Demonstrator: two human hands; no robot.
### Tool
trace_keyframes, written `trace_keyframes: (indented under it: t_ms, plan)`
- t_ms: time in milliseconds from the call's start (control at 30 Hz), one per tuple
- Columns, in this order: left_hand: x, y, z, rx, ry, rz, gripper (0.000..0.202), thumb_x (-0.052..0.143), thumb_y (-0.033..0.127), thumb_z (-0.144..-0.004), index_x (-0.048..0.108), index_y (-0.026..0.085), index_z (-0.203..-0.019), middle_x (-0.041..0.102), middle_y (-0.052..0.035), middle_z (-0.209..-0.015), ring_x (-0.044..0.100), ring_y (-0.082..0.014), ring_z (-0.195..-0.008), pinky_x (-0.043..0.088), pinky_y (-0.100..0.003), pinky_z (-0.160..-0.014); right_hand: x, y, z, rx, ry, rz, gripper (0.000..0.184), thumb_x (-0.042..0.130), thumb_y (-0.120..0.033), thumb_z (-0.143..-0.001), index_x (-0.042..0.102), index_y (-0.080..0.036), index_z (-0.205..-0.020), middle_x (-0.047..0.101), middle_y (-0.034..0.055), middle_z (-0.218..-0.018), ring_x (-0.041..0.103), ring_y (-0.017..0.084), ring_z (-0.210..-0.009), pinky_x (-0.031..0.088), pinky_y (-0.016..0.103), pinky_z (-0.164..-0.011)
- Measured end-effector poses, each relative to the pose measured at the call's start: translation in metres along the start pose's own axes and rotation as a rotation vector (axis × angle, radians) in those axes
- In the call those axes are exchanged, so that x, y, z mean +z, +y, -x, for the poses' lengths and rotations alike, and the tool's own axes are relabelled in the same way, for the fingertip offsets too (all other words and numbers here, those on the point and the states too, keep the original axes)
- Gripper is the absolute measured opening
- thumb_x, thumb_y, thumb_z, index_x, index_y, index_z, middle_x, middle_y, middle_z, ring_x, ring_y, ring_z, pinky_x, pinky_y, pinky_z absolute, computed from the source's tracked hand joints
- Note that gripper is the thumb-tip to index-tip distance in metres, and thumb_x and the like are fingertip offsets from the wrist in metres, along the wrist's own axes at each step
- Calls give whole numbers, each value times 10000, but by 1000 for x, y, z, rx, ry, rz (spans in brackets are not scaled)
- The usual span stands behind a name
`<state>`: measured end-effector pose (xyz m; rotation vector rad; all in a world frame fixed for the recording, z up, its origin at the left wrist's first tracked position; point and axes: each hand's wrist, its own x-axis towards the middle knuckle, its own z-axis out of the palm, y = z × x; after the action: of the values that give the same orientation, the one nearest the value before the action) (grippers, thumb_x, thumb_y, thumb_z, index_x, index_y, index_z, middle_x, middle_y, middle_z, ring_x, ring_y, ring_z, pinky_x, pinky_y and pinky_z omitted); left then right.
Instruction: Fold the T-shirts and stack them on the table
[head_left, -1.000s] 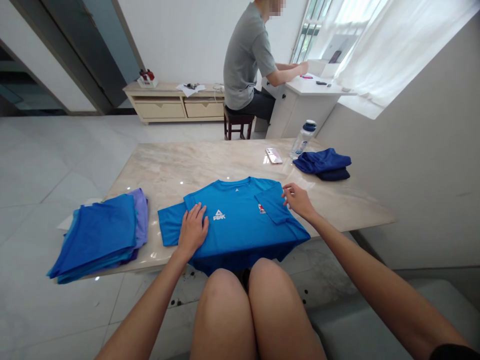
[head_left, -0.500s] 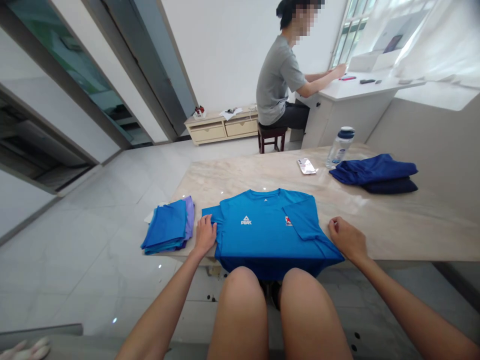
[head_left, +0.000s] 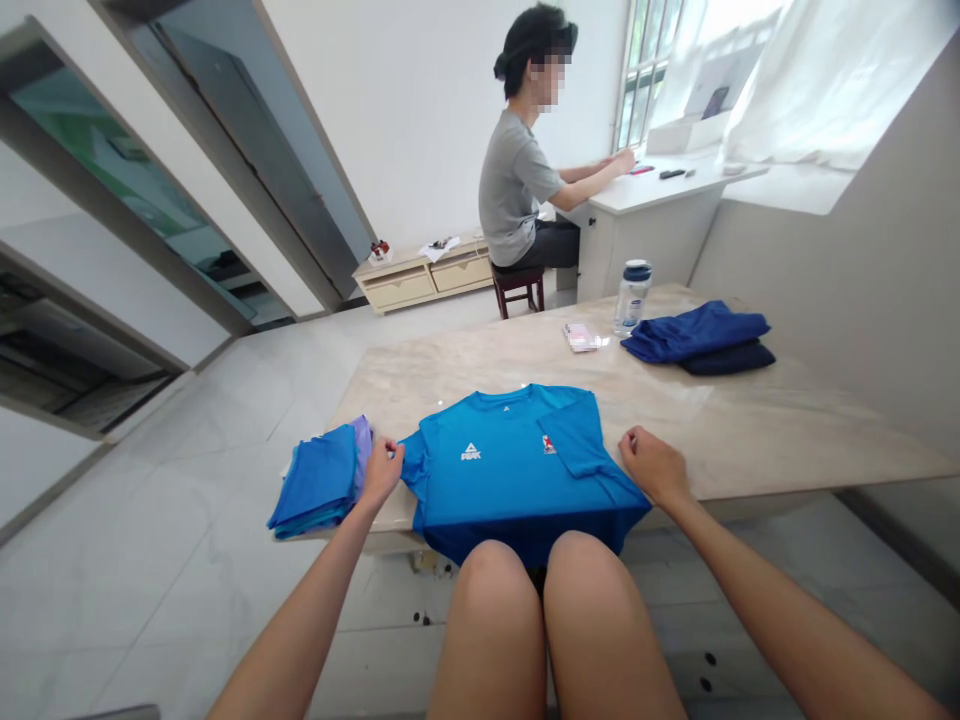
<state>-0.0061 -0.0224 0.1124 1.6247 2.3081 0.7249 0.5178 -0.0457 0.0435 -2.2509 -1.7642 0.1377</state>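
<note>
A bright blue T-shirt with a white PEAK logo lies face up on the marble table, its hem hanging over the near edge above my knees. Its right sleeve is folded in over the chest. My left hand pinches the left sleeve at its outer edge, fingers closed on the cloth. My right hand rests curled on the table beside the shirt's right side, touching its edge; whether it grips the cloth is unclear.
A stack of folded blue and purple shirts sits at the table's left end. Far right lie dark blue clothes, a water bottle and a phone. Another person sits at a white desk behind.
My left hand slid from the shirt's chest out to the left sleeve and closed on it. My right hand moved from the folded sleeve down to the shirt's right edge. The camera view shifted.
</note>
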Motion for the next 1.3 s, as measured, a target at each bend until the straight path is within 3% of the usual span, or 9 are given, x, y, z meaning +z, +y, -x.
trace_keyframes:
  t_ms: [200,333,467,567,667,767,900,1033,1300]
  plan:
    - [15,43,4,185,-78,-6,115,579,275,-987,629,252,-1088,807,-54,-1100,753,-216,-850,553,-328,-816,3,3,-2,-5,4,12,314,487,-360,-1102,751,-195,-1060,806,125,-957,685,237,-773,238,336,-639]
    - [22,28,17,39,-16,-115,250,619,360,-1010,608,203,-1204,785,-125,-1185,765,-283,-1054,556,-371,-878,6,5,-3,10,25,32,326,488,-365,-1093,760,-187,-1064,797,144,-950,688,248,-780,239,340,-642]
    - [25,10,29,47,-86,-231,346,618,532,-1023,642,206,-1136,774,-161,-1210,730,-357,-1201,549,-421,-931,7,6,-2,17,18,23,334,485,-377,-1089,761,-193,-1057,790,138,-934,674,247,-764,241,338,-644]
    - [30,9,25,-72,-140,-233,452,562,620,-1036,669,194,-1145,774,-195,-1241,728,-392,-1217,549,-444,-930,9,7,-2,32,12,24,330,496,-387,-1084,763,-195,-1057,778,122,-903,654,235,-735,247,331,-641]
    - [37,6,13,-181,-150,-246,507,612,585,-1012,664,150,-1266,752,-251,-1323,729,-412,-1232,555,-446,-906,11,9,-3,32,13,25,322,502,-386,-1082,759,-194,-1048,774,110,-897,646,228,-722,252,326,-636]
    - [39,-3,5,-96,-151,-247,427,628,478,-1018,670,173,-1313,787,-208,-1275,741,-373,-1223,555,-409,-908,11,7,-2,32,30,41,328,489,-375,-1091,756,-192,-1040,782,118,-916,663,234,-736,246,331,-629]
    - [28,-14,-1,37,-159,-220,234,589,339,-1036,723,217,-1185,833,-115,-1052,786,-302,-1073,562,-357,-884,4,1,1,9,14,40,311,487,-352,-1104,748,-197,-1035,804,121,-942,691,240,-753,260,331,-638]
    - [6,-15,-11,129,-110,-270,250,541,292,-1050,760,214,-1141,825,-141,-1158,780,-306,-1079,576,-367,-893,-1,-4,2,-3,22,13,304,479,-335,-1111,740,-195,-1037,811,119,-963,701,236,-775,277,323,-645]
    - [-33,31,-15,383,-74,-638,419,407,176,-1044,814,206,-1141,786,-184,-1134,751,-353,-1091,559,-437,-924,-2,-3,2,2,6,-12,315,475,-345,-1113,746,-192,-1061,807,128,-977,695,233,-777,276,321,-651]
